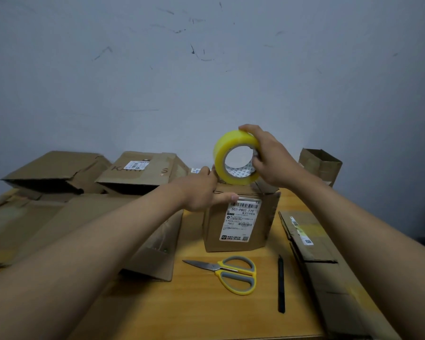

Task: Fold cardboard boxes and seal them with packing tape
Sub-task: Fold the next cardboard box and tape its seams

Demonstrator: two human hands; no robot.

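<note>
- While the right hand (271, 159) grips the tape roll (234, 159), fingers curled over its rim and thumb through the core, the roll stands on edge on top of the box (238, 217), its open core facing the camera.
- Left hand (203, 190) holds the box's top left edge: thumb laid along the near rim, fingers over the top just beside the roll.
- Box stands near the middle of the desk (196, 305); scissors (231, 271) and pen (281, 283) lie toward the near edge.
- Judged relation: the roll's turning plane runs left to right across the lid, so tape would pay out from the left hand's side toward the right.
</note>
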